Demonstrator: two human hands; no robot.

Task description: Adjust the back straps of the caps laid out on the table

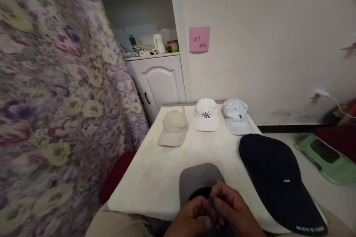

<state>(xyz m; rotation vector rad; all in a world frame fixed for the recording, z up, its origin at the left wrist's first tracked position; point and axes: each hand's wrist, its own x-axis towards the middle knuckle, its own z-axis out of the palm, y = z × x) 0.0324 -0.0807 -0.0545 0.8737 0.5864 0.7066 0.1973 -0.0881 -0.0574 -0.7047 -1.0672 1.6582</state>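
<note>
Both my hands meet at the bottom middle of the view, over the near edge of a white table (pixel 155 177). My left hand (pixel 191 218) and my right hand (pixel 236 211) pinch the dark back part of a grey cap (pixel 198 179), whose brim points away from me. A large dark navy cap (pixel 275 177) lies just right of my right hand. Three caps stand in a row at the far end: a beige one (pixel 174 127), a white one with black letters (pixel 206 114) and a pale blue one (pixel 237 116).
A flowered curtain (pixel 55 100) hangs along the left side. Behind the table are a white wall with a pink note (pixel 199 39) and a white cabinet (pixel 160 79) with bottles on top. A green plastic stool (pixel 325 157) lies on the floor at the right.
</note>
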